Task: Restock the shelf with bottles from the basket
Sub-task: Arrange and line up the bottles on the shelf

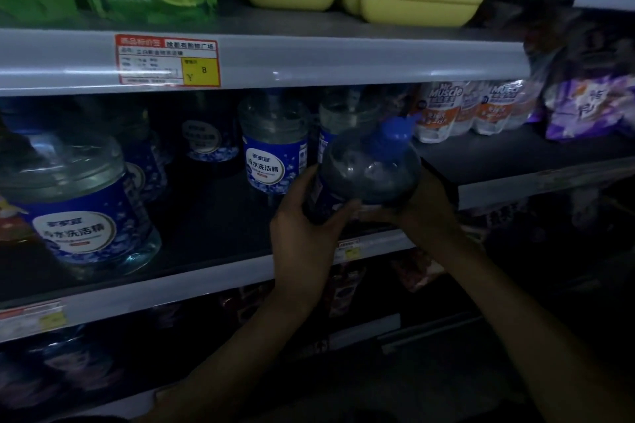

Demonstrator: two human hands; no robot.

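1. Clear plastic bottle [367,172] with a blue cap [393,132] is held at the shelf [213,216] front, just ahead of 2 stocked ones.
2. Left hand [302,233] wraps its labelled body; right hand [426,203] cups the far side.
3. Placing step: it needs righting, then sliding into the gap.
4. Its long axis tilts, cap pointing up and right.

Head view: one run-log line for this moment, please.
phase: placing | left hand, right hand: holding blue-capped bottle | over middle shelf
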